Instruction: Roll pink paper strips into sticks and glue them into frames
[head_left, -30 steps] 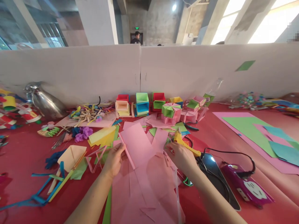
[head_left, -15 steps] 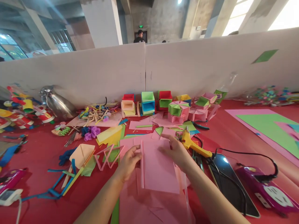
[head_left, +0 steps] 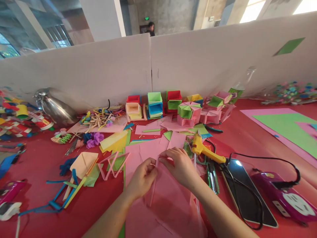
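A piece of pink paper (head_left: 153, 191) stands between my hands, seen nearly edge-on as a narrow strip; how much of it is rolled or folded I cannot tell. My left hand (head_left: 143, 177) pinches its upper part from the left, fingers curled. From the right, my right hand (head_left: 177, 163) closes thumb and fingertips on the top end, its fingers nearly touching the left ones. Below both hands lie larger pink sheets (head_left: 168, 221). Just left of them is a pink zigzag paper strip frame (head_left: 114, 167).
To the right are a yellow glue gun (head_left: 208, 150), a green box cutter (head_left: 212, 177), a dark phone-like slab (head_left: 250, 195) with a cable over it, and a purple power strip (head_left: 284, 195). Coloured paper boxes (head_left: 155, 109) stand at the back. A metal jug (head_left: 55, 105) leans at left.
The pink paper has gone from a broad face towards me to a narrow edge. My right hand has moved left, close to my left hand. The view has shifted slightly.
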The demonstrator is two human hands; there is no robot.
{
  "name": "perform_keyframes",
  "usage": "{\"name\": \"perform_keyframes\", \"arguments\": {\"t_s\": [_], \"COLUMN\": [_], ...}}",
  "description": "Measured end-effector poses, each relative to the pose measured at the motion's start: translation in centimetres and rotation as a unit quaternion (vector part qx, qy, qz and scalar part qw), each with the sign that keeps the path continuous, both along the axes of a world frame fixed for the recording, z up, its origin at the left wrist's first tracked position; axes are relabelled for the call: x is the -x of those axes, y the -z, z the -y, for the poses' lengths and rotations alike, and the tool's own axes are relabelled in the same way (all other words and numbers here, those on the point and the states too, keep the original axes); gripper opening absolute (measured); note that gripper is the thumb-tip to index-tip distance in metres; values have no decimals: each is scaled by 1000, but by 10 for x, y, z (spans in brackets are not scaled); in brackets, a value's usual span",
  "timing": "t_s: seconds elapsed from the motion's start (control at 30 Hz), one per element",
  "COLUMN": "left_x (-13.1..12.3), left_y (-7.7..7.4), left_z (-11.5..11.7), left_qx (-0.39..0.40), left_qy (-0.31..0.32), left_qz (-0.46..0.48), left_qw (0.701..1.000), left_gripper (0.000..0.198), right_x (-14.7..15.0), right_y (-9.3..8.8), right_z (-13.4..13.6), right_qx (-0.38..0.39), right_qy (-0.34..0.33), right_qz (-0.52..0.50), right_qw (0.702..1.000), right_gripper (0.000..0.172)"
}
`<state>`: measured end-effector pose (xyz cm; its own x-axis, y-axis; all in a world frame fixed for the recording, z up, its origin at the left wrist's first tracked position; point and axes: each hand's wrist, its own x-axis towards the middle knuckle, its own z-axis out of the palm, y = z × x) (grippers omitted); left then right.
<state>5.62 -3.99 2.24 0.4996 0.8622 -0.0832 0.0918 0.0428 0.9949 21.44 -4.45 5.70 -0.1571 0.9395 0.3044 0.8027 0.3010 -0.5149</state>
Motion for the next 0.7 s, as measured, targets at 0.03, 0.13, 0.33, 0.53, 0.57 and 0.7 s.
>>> {"name": "perform_keyframes", "arguments": {"t_s": [0.03,0.13,0.33,0.53,0.57,0.7], "left_x": [0,-1,-6,-7,-7,-5], "left_y": [0,-2,-4,-3,-3,-4], "left_z": [0,0,1,1,1,1], "left_qx": [-12,-46,-101,-112,-112,-118], "left_qy": [-10,-38,-79,-100,-102,-107], "left_qz": [-5,-17,-38,-40,-38,-24], "left_qw": [1000,998,991,988,988,987], "left_gripper": [16,24,25,27,28,31], "right_x": [0,1,4,8,9,10], "right_y": [0,-1,1,2,2,3], "right_z": [0,0,2,7,7,7], "right_qx": [5,15,7,-78,-95,-117], "right_qy": [-4,-15,6,-1,-2,-9], "right_qz": [-7,-15,-8,17,24,24], "right_qw": [1000,1000,1000,997,995,993], "right_gripper": [10,11,13,15,15,16]}}
